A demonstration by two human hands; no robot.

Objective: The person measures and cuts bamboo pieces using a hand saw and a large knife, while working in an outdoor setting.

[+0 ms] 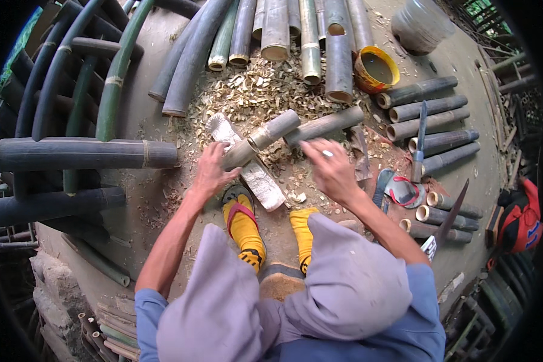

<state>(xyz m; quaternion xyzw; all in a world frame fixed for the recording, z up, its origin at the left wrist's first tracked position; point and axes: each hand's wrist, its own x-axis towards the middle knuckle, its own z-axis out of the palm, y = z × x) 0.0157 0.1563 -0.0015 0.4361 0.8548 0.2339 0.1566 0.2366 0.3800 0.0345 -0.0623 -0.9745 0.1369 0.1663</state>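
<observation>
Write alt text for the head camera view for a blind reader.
A person's left hand is at one end of a bamboo section lying across a whitish block, while the blurred right hand is near a second section. Pale shavings and more bamboo lengths lie beyond.

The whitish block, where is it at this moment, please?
In the head view, the whitish block lies slightly left of centre, with bamboo across it, just right of the left hand.

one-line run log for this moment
left hand: at bamboo tube end | right hand: blurred, near second tube | bamboo tube: across pale block | shavings: beyond
</observation>
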